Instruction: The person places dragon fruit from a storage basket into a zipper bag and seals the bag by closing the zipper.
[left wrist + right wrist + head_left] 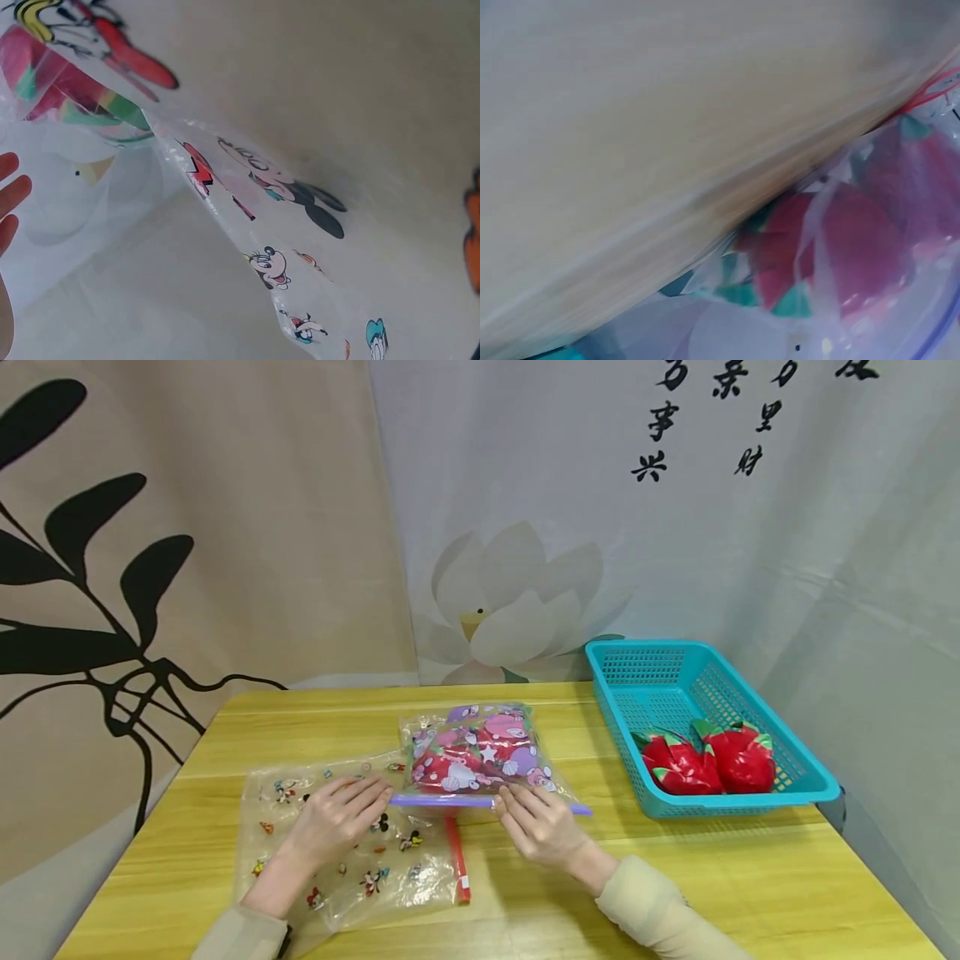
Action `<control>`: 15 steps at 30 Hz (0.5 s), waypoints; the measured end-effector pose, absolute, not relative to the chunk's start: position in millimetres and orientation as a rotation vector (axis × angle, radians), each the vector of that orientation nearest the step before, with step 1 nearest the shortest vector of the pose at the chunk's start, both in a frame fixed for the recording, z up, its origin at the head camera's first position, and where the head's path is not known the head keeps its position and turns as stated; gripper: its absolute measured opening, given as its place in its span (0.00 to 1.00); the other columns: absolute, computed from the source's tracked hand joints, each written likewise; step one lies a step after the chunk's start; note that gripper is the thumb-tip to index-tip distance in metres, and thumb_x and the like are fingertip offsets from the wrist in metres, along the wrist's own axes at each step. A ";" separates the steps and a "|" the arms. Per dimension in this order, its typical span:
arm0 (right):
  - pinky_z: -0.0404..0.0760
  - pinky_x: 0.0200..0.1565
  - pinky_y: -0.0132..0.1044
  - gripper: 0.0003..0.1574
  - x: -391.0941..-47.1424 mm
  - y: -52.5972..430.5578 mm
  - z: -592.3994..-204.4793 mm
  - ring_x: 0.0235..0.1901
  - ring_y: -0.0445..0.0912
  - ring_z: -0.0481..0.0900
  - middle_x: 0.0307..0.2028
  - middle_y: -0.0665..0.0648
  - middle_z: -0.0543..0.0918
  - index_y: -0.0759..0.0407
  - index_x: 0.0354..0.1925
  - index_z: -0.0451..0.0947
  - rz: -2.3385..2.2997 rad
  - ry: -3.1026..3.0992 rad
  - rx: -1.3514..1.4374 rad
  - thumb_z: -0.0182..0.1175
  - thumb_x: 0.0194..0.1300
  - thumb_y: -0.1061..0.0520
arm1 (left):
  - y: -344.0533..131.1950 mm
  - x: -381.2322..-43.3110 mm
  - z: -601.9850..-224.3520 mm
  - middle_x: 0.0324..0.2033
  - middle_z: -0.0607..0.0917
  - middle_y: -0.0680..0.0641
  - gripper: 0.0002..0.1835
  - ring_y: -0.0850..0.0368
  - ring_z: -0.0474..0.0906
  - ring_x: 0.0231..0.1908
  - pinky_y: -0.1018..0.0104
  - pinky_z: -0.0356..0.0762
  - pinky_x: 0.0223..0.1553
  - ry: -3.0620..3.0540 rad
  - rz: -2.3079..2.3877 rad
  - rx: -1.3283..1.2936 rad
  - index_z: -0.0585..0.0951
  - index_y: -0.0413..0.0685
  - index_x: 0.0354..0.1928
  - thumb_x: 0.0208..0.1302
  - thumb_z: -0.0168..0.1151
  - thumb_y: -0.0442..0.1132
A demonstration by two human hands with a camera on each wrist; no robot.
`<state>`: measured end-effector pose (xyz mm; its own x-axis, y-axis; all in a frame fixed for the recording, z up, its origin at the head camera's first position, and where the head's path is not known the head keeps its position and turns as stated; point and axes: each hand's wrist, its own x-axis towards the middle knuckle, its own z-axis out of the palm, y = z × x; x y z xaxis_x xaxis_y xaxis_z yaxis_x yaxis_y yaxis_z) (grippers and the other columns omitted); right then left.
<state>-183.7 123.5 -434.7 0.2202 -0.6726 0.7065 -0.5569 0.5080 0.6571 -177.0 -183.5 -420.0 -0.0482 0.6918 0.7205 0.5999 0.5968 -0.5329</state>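
Note:
A clear zip bag (480, 756) printed with pink and purple shells and stars lies at the table's middle, red and green dragon fruits showing through it. Along its near edge runs a purple zip strip (446, 801). My left hand (341, 817) pinches the strip's left end; my right hand (542, 828) pinches it toward the right end. Beneath my left hand a second clear bag (352, 868), with cartoon prints and a red zip strip (457, 860), lies flat. In the right wrist view, dragon fruits (840, 247) show blurred through plastic; my right fingers are out of sight there.
A turquoise plastic basket (618, 739) stands at the table's right, two red dragon fruits (738, 756) with green tips inside. Behind the wooden table (300, 710) hangs a printed curtain (300, 527).

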 end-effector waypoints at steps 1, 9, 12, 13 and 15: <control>0.83 0.28 0.35 0.15 -184.1 126.3 -434.9 0.25 0.48 0.84 0.25 0.57 0.86 0.62 0.26 0.82 -0.112 -1.443 1.141 0.50 0.62 0.64 | -183.5 -176.9 -420.0 0.26 0.87 0.47 0.18 0.55 0.84 0.26 0.65 0.81 0.29 -1.730 0.105 -1.068 0.83 0.46 0.29 0.68 0.43 0.31; 0.82 0.27 0.36 0.16 -185.4 149.1 -435.6 0.25 0.48 0.84 0.24 0.56 0.86 0.60 0.25 0.82 -0.137 -1.477 1.103 0.50 0.64 0.62 | -182.8 -176.9 -420.0 0.25 0.87 0.47 0.18 0.55 0.84 0.25 0.65 0.80 0.29 -1.716 0.097 -1.063 0.83 0.46 0.27 0.68 0.43 0.32; 0.81 0.25 0.35 0.17 -186.4 158.0 -436.0 0.25 0.48 0.84 0.24 0.56 0.86 0.61 0.25 0.83 -0.140 -1.490 1.099 0.49 0.64 0.62 | -183.0 -177.3 -420.1 0.25 0.87 0.47 0.18 0.55 0.84 0.25 0.65 0.81 0.29 -1.708 0.093 -1.067 0.83 0.46 0.27 0.68 0.44 0.33; 0.81 0.24 0.35 0.17 -186.7 160.8 -436.1 0.25 0.48 0.84 0.24 0.56 0.86 0.61 0.25 0.83 -0.140 -1.493 1.099 0.49 0.64 0.63 | -183.1 -177.6 -420.2 0.25 0.87 0.47 0.18 0.55 0.84 0.25 0.65 0.81 0.29 -1.704 0.092 -1.067 0.83 0.46 0.27 0.68 0.44 0.32; 0.80 0.23 0.34 0.17 -187.4 165.9 -435.7 0.25 0.48 0.84 0.24 0.57 0.86 0.61 0.25 0.83 -0.143 -1.499 1.092 0.49 0.64 0.63 | -183.4 -178.0 -420.4 0.25 0.87 0.47 0.18 0.54 0.84 0.25 0.65 0.81 0.29 -1.702 0.090 -1.067 0.83 0.46 0.27 0.68 0.44 0.32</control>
<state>-187.4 165.9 -435.7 0.1575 -0.6816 0.7146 -0.5344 0.5496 0.6421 -178.0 -183.4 -420.4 -0.0246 0.6812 0.7317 0.6002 0.5953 -0.5342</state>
